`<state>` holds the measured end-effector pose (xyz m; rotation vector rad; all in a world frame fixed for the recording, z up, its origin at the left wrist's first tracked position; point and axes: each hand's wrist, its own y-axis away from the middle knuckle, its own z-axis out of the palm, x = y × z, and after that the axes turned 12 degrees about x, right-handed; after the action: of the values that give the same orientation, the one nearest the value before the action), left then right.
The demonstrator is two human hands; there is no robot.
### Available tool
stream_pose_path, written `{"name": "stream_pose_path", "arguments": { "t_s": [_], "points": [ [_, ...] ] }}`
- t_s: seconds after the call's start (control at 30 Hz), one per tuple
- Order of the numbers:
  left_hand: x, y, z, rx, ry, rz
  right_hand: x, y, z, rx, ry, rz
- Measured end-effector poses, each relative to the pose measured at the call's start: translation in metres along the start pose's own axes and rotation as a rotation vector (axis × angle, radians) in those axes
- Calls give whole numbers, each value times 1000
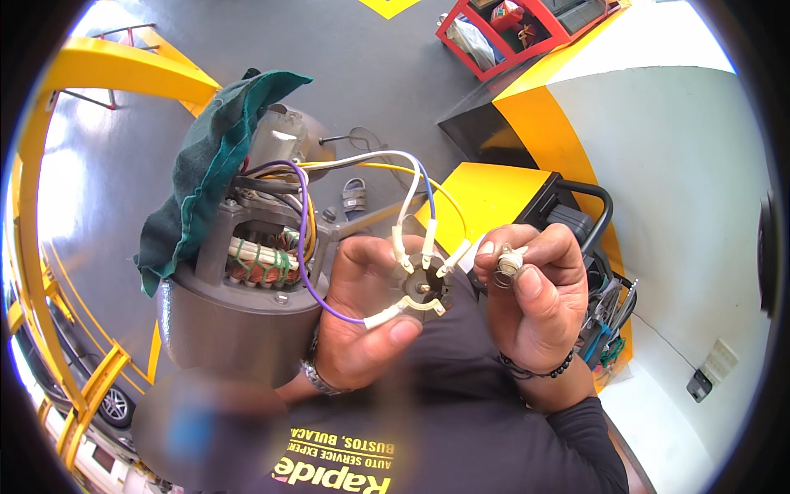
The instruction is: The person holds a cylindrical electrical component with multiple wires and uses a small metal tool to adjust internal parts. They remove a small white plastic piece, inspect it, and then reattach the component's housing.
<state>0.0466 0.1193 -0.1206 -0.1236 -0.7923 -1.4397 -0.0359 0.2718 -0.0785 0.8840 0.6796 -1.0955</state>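
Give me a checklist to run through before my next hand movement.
1. Round part held by the left-hand grip: ok.
2. Coiled spring held by the right-hand grip: ok.
3. Four wires lead to the round part: ok.
4. Connections secure under the white sleeves: cannot tell; the sleeves hide them.
5. Windings covered: not ok; exposed through the housing opening.
6. Wrists bare: not ok; metal band left, beaded bracelet right.

A smooth grey floor (370,90) carries a strapped sandal (354,196) and, farther off, a yellow patch (390,6).
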Motion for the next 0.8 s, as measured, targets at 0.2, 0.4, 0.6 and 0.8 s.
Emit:
{"name": "stream_pose_path", "arguments": {
  "t_s": [0.2,0.4,0.6,0.8],
  "points": [
    [-3,1,7,47,17,32,-13,-21,-7,-369,650,-566],
    [-8,-2,-4,-87,26,103,-21,-29,10,-460,918,-772],
    [-7,-1,-5,-96,43,93,-24,-30,13,-522,1013,-878],
    [-8,2,-4,-71,36,81,-21,-32,6,-507,957,-824]
  ]
}}
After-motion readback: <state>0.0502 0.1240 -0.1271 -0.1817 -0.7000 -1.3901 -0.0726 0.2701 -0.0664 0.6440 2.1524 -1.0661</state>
